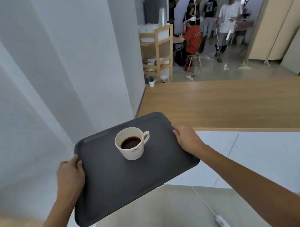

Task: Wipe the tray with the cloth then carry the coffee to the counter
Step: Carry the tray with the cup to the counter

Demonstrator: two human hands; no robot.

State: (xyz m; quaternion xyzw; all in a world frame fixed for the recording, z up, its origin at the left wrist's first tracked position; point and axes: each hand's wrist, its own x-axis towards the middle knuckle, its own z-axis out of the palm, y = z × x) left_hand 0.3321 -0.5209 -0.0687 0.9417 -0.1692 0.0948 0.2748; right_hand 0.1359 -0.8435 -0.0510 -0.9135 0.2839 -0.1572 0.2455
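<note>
A dark grey tray (106,191) is held in the air in front of me, a little tilted. On its far half stands a cream coffee cup (132,144) with dark coffee inside, its handle pointing right. My left hand (69,175) grips the tray's left edge, thumb on top. My right hand (187,139) grips the right edge near the far corner. The wooden counter (222,104) lies just beyond and to the right of the tray. No cloth is in view.
A white wall stands close on the left. A small potted plant (151,81) sits at the counter's far left corner. Beyond it are a wooden shelf (158,50) and several people. A white cable (207,204) hangs below my right arm.
</note>
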